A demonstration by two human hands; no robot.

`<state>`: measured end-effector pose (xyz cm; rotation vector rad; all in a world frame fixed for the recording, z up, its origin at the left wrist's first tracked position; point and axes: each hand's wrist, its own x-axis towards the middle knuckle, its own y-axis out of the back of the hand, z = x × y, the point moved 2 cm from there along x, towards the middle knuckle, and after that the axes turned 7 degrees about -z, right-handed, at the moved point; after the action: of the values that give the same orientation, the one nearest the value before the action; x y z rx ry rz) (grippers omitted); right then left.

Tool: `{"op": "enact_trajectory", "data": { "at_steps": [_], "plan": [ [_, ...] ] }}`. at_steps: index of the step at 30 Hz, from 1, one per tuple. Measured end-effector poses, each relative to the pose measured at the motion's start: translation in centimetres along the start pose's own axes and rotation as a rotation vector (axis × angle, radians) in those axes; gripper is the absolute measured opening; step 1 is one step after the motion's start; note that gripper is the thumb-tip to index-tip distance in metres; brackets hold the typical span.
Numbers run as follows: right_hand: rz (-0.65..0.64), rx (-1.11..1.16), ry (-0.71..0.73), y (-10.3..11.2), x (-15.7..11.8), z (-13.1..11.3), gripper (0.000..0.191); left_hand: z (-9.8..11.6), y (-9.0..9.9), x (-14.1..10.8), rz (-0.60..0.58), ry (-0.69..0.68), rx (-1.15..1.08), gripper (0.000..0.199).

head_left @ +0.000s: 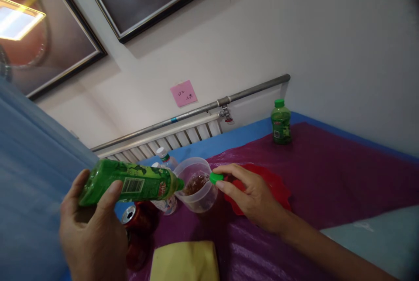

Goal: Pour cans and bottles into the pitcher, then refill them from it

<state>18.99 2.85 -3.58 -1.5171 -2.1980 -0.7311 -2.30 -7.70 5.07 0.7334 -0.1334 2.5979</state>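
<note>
My left hand [94,224] is wrapped round a green-labelled drink bottle [131,181], tipped nearly on its side. The bottle's mouth points over the left rim of a clear plastic tub [200,200]. Inside the tub lies brown, bubbly liquid [196,183]. Between thumb and forefinger, my right hand [255,193] pinches a green bottle cap [216,178] at the tub's right rim. Behind my right hand sits a red scalloped dish [276,185], partly covered by it.
Red drink cans [139,217] and clear bottles with white caps [163,153] stand left of the tub. A folded yellow cloth [185,261] lies in front. Another green bottle [280,124] stands at the back right. A radiator [183,135] and pipe [258,87] run along the wall.
</note>
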Motion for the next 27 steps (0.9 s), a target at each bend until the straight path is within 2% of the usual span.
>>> {"op": "enact_trajectory", "data": {
  "at_steps": [16,23,27],
  "plan": [
    [0.009,-0.021,0.000,-0.1,-0.1,0.2,0.018,-0.5,0.9,0.2,-0.071,0.072,0.032,0.074],
    [-0.002,-0.032,0.001,-0.2,0.0,0.2,0.018,-0.5,1.0,-0.4,-0.101,-0.007,0.065,0.074],
    [-0.005,-0.038,0.002,-0.2,0.0,0.2,0.018,-1.7,2.4,0.0,-0.143,-0.063,0.077,0.081]
  ]
}}
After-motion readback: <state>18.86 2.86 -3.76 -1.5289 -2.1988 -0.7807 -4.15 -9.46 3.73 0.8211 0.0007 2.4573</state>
